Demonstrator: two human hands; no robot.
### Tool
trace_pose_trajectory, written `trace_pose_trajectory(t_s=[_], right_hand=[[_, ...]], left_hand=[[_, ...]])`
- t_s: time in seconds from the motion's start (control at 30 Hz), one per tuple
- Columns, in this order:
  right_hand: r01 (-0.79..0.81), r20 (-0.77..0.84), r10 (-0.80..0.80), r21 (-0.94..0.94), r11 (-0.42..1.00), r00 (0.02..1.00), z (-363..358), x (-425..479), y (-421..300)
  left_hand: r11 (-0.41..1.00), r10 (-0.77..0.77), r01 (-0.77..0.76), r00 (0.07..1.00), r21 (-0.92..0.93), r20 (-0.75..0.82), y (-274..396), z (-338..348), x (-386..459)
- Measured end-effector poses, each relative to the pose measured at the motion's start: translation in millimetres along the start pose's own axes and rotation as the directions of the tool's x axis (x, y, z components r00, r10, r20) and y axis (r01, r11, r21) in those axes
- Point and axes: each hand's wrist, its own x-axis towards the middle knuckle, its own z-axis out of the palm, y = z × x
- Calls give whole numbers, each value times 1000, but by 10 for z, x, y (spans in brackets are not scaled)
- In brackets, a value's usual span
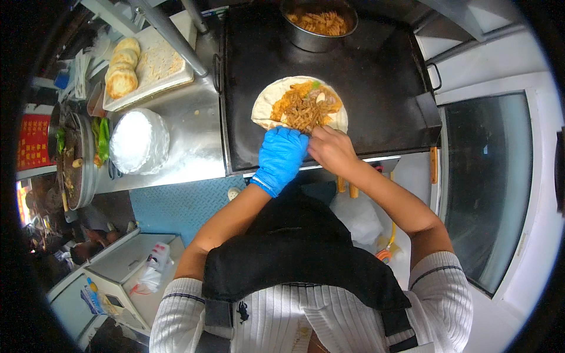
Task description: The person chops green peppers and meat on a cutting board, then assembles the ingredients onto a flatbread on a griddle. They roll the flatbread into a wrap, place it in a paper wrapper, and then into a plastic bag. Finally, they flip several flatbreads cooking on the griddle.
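A round flatbread (266, 102) lies on a black griddle (384, 92) in front of me. Shredded filling (304, 110), brown and orange with a bit of green, is heaped over its middle. My left hand (282, 152), in a blue disposable glove, has its fingers curled on the bread's near edge. Beside it, almost touching, my bare right hand (333, 148) pinches the same edge a little to the right. The fingertips of both hands are partly hidden by the bread and filling.
A metal pot (311, 42) of shredded food stands at the griddle's far side. On the steel counter (194, 132) to the left are a foil-wrapped round object (139, 141), green peppers (103, 139), a round chopping board (73, 163) and a white tray (165, 66) with several round breads (122, 83).
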Motion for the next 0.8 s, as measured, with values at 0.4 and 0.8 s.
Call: trace_pose_trajectory(t_s=[0.4, 0.8], right_hand=[[89, -59, -89, -8, 996, 994, -269, -137, 304], [54, 77, -63, 113, 992, 995, 192, 660, 762]], left_hand=[[951, -127, 108, 991, -290, -46, -167, -279, -350], [816, -555, 522, 828, -249, -80, -276, -299, -59]])
